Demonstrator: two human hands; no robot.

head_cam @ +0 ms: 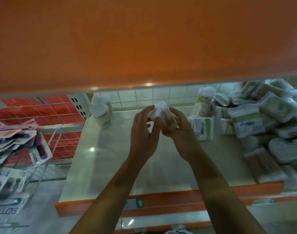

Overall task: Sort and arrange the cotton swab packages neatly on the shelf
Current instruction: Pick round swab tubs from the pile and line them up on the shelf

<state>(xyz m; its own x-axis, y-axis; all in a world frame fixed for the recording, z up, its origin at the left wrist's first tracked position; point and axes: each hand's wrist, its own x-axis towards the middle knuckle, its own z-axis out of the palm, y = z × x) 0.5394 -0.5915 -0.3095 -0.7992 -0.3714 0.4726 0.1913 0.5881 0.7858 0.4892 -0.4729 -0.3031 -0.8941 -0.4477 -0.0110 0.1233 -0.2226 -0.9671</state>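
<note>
Under orange board [144, 39], held tub [163, 115], packs [255, 122] heaped right, tubs [102, 110] back-left

Both hands are raised together and hold one tub between them.

The left forearm [110, 191] and the right forearm [217, 183] are bare. They come up from the lower edge and lean toward each other, so the wrists are near. The left hand [143, 134] shows its back; its fingers bend over the white end of the tub [163, 115], with the thumb lower on the inner side. The right hand [180, 132] grips the tub from the right and from under, fingers curled round its body. The two hands are just beside each other.
</note>
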